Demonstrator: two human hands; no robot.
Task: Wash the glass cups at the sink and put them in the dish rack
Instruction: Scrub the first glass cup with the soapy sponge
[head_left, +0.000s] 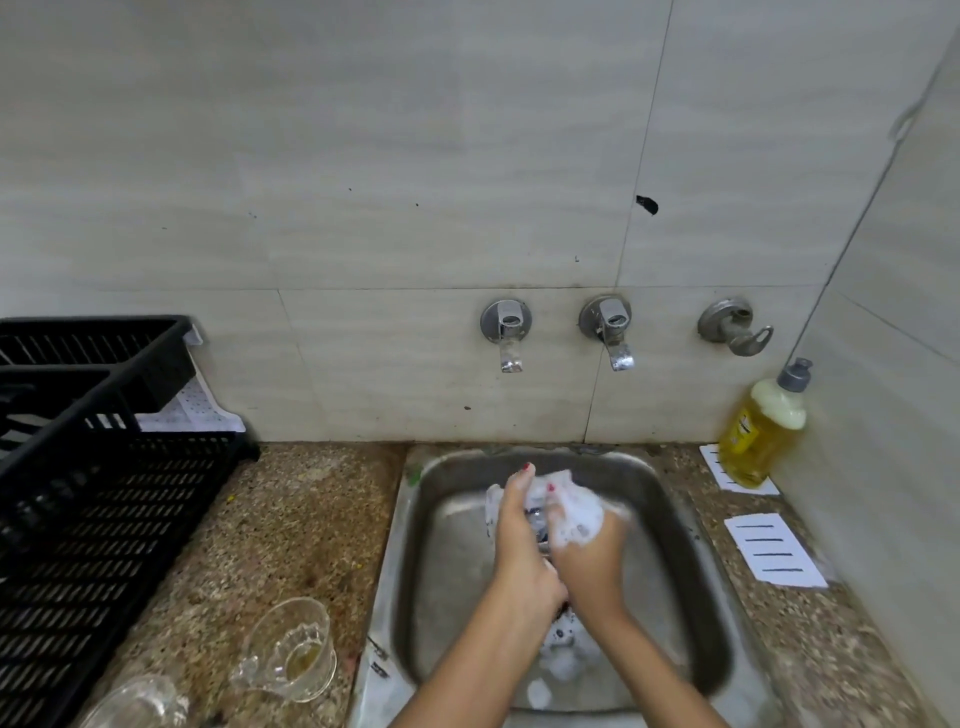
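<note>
both hands are over the middle of the stainless steel sink (675, 499), pressed close together so suds and drips fall into the basin and not onto the counter. the left grip (519, 514) has its fingers curled round a soapy clear glass cup (537, 514), which is blurred and half hidden between the hands. it looks like the steadying hand. the right grip (582, 525) is buried in white foam on the right side of that cup. whether it's clamped on a sponge or just rubbing the glass, i cannot tell. this reads as the scrubbing step, with the rinse not yet done. more foam (563, 660) sits in the near part of the basin. on the speckled stone counter (291, 519) to the left, a clear glass cup with a handle (291, 649) waits upright with a yellowish trace in its bottom. a second clear glass cup (137, 704) is cut off by the near edge. both are parked between sink and rack, likely queued for washing. the black slotted plastic dish rack (104, 519) stands far left, and no cups are visible in it. that's three cups seen, one in hand and two waiting. there are two chrome wall taps (506, 332) and one hooked fitting (735, 327). one yellow dish soap bottle (761, 431) leans in the right corner. two white cards with black lines (776, 548) lie on the right.
</note>
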